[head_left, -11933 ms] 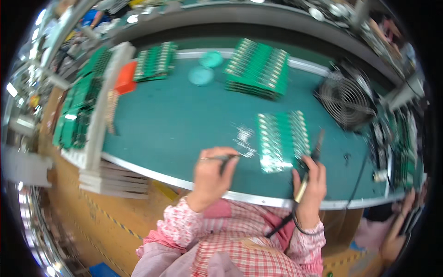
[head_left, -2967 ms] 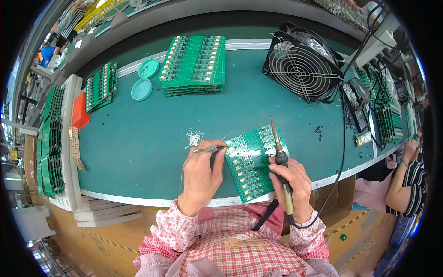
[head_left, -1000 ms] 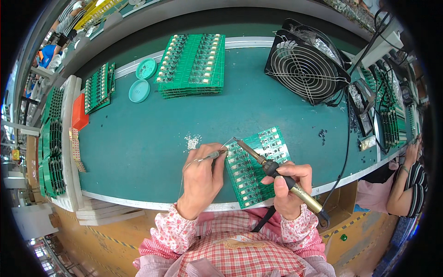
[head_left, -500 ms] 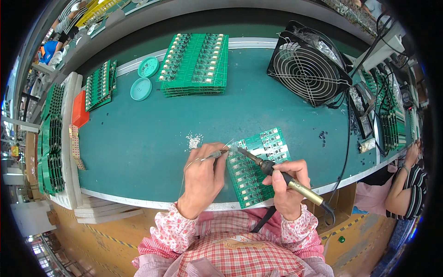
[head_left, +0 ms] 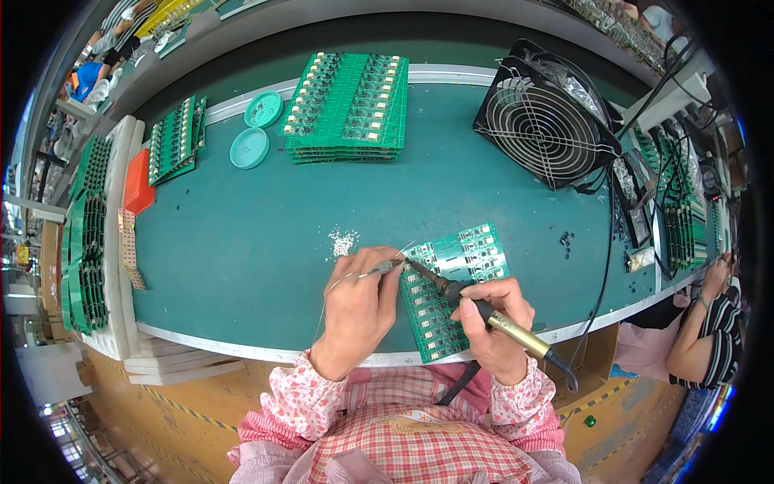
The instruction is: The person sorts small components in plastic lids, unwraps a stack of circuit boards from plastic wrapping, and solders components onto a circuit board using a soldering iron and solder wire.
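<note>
A green circuit board (head_left: 443, 302) with rows of small parts lies near the table's front edge. My right hand (head_left: 496, 327) grips a soldering iron (head_left: 520, 332) with a black and gold handle. The iron's tip points left, onto the board's upper left corner. My left hand (head_left: 356, 302) is closed on slim metal tweezers (head_left: 382, 268), whose tips come to that same corner beside the iron. A thin solder wire (head_left: 324, 310) also runs through the left fingers. The exact contact at the tips is too small to make out.
Beyond the left hand lies a heap of tiny white parts (head_left: 343, 242). Farther back are a stack of circuit boards (head_left: 347, 109), two round teal lids (head_left: 249, 148) and a black fan (head_left: 544, 121). Small black parts (head_left: 567, 244) are scattered at right. Another person's arm (head_left: 700, 323) shows at far right.
The soldering iron and my right hand have shifted slightly left, bringing the iron's tip close to the tweezers' tips. My left hand stays nearly in place.
</note>
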A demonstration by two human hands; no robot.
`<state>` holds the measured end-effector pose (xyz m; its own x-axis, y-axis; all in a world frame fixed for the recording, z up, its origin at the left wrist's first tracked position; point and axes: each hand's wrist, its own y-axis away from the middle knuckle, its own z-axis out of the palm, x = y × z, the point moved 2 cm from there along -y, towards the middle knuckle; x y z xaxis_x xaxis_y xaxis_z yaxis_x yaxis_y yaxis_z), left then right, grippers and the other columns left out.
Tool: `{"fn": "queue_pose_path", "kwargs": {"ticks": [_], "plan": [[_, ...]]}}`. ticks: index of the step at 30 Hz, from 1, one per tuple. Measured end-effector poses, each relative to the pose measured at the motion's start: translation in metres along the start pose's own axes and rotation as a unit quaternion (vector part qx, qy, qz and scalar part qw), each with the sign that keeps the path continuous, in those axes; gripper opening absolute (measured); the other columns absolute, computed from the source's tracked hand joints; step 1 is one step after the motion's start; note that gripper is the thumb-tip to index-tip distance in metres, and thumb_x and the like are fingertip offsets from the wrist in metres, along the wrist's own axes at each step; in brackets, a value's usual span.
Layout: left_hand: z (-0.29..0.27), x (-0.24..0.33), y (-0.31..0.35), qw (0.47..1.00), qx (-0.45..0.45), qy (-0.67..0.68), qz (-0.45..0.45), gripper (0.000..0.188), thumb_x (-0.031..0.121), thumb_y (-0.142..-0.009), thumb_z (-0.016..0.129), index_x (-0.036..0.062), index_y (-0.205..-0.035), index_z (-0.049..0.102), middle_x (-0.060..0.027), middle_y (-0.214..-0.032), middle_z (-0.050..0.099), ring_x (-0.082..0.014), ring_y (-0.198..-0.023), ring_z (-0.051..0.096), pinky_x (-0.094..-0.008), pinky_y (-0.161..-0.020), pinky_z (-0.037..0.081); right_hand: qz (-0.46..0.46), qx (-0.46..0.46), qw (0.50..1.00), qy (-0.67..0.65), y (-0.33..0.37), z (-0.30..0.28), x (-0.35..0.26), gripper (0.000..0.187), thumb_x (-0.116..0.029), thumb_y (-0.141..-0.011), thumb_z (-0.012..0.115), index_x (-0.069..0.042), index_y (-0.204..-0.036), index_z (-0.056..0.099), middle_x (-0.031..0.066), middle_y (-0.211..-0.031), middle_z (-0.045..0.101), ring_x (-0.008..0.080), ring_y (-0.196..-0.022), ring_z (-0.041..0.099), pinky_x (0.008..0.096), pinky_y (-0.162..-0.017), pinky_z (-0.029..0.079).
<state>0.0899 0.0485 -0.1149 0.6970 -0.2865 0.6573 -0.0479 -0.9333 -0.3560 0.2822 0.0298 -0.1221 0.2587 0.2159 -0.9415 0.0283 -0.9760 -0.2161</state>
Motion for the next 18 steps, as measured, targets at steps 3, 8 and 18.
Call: {"fn": "queue_pose_path", "kwargs": {"ticks": [3,8,18], "plan": [[0.000,-0.001,0.000,1.000,-0.003,0.003,-0.001,0.013,-0.003,-0.085,0.068,-0.0003,-0.097,0.067,-0.0122,-0.099,0.070,-0.0331,-0.087,0.066,-0.0386,-0.079,0.051,-0.052,-0.013,0.998,0.045,-0.001,0.000,-0.001,0.017,-0.008,-0.084,0.076,-0.003,-0.095,0.064,0.0043,-0.069,0.064,0.0125,-0.057,0.062,0.0264,-0.055,0.048],[0.000,-0.002,0.000,1.000,0.000,0.004,0.006,0.013,-0.003,-0.085,0.068,-0.0003,-0.098,0.067,-0.0123,-0.100,0.070,-0.0329,-0.087,0.066,-0.0388,-0.079,0.051,-0.062,-0.023,0.997,0.044,0.000,-0.002,0.000,0.018,-0.006,-0.081,0.077,-0.003,-0.096,0.066,0.0044,-0.071,0.064,0.0129,-0.059,0.061,0.0261,-0.055,0.047],[0.001,-0.001,0.001,1.000,0.003,-0.002,0.011,0.012,-0.003,-0.085,0.068,-0.0001,-0.097,0.066,-0.0123,-0.099,0.069,-0.0329,-0.087,0.066,-0.0386,-0.079,0.051,0.030,0.024,0.998,-0.054,0.005,-0.011,0.000,0.013,-0.005,-0.087,0.071,-0.003,-0.097,0.063,0.0047,-0.076,0.068,0.0118,-0.065,0.067,0.0254,-0.059,0.051]]}}
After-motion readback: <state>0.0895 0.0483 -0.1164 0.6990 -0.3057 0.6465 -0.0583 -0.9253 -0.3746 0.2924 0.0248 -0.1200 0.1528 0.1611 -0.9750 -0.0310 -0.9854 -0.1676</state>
